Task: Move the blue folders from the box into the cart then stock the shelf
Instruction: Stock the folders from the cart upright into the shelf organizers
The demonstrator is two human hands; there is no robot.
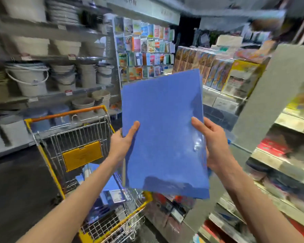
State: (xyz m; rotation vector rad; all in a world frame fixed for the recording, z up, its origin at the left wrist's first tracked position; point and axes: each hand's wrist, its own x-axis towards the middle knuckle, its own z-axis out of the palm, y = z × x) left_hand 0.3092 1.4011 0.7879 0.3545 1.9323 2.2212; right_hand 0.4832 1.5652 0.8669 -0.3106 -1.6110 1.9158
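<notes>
Holding a stack of blue folders (162, 130) up in front of me, my left hand (122, 143) clamped on the left edge and my right hand (210, 146) gripping the right edge, thumbs on top. They're plain glossy blue, shiny like they're in plastic wrap, tilted a bit. Below on the left is the yellow-framed wire cart (74, 142) with more blue stuff lying in it. The shelf (281, 158) runs along my right. Farther back: pale buckets (29, 78) on the left, a card rack (144, 48) behind the folders.
</notes>
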